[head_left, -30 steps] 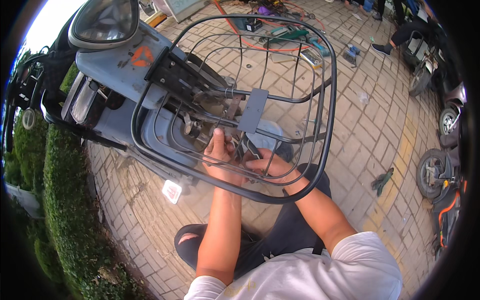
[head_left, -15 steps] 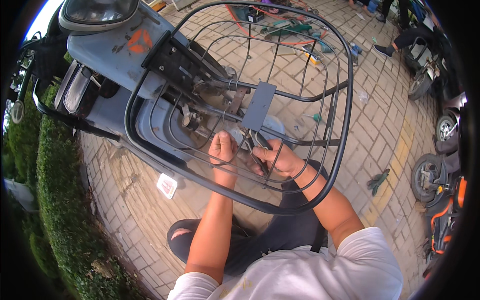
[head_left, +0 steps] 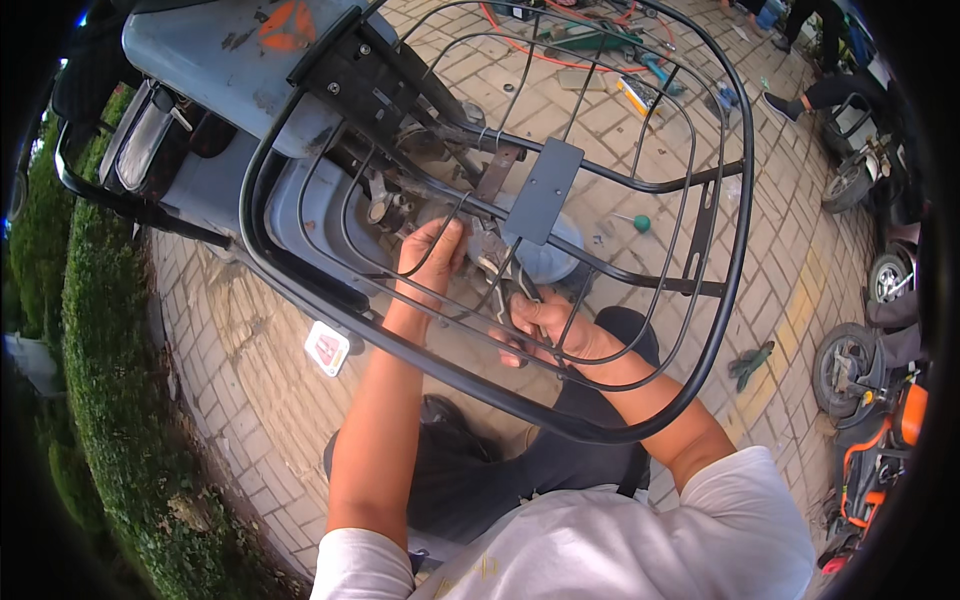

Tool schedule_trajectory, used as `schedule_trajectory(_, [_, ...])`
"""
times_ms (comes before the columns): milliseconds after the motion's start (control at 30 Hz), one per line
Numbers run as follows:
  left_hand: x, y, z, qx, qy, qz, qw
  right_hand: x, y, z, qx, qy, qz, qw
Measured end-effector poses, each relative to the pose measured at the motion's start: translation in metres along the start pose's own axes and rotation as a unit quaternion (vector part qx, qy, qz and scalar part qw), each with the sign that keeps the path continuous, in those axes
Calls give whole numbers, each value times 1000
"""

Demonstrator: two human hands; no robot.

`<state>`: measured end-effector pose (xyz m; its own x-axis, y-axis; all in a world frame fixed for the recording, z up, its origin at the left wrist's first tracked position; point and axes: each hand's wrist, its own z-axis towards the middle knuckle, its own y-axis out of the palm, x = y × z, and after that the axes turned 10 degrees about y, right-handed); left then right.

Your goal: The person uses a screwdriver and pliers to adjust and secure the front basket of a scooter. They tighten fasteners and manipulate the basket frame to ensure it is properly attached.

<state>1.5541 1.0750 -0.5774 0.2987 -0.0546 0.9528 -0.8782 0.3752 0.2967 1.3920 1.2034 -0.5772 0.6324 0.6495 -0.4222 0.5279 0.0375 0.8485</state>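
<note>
A black wire basket [head_left: 742, 255], with a flat dark grey plate [head_left: 550, 190] on it, juts from the front of a blue-grey scooter [head_left: 195, 75]. Both hands show through its bars. In my right hand [head_left: 548, 325] is a pair of pliers [head_left: 505, 268], gripped by the handles, its head pointing up toward the frame under the plate. My left hand [head_left: 433, 252] is closed, thumb and fingers pressed together beside a basket wire and the scooter's metal joint; what it pinches, if anything, is hidden. A pale blue round container [head_left: 555, 255] shows behind the plate.
On the paving lie a green-handled screwdriver [head_left: 641, 223], dark gloves [head_left: 750, 366], a white card [head_left: 326, 348] and, farther off, several tools with an orange cord [head_left: 500, 37]. A hedge [head_left: 120, 400] runs along the left. Parked scooters [head_left: 850, 375] and a person's leg [head_left: 838, 98] are at the right.
The view has shifted, and the basket sits larger and farther right. My right hand has turned the pliers slightly, their handles closer together; my left hand stays closed by the frame.
</note>
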Motion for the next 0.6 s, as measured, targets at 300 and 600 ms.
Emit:
schedule_trajectory(300, [7,20,-29,86,-24,-53,995,-19,-8,-23,3,30,-50,998])
schedule_trajectory(600, [17,49,-37,162,23,3,987,-34,-7,-34,396,-289,-769,410])
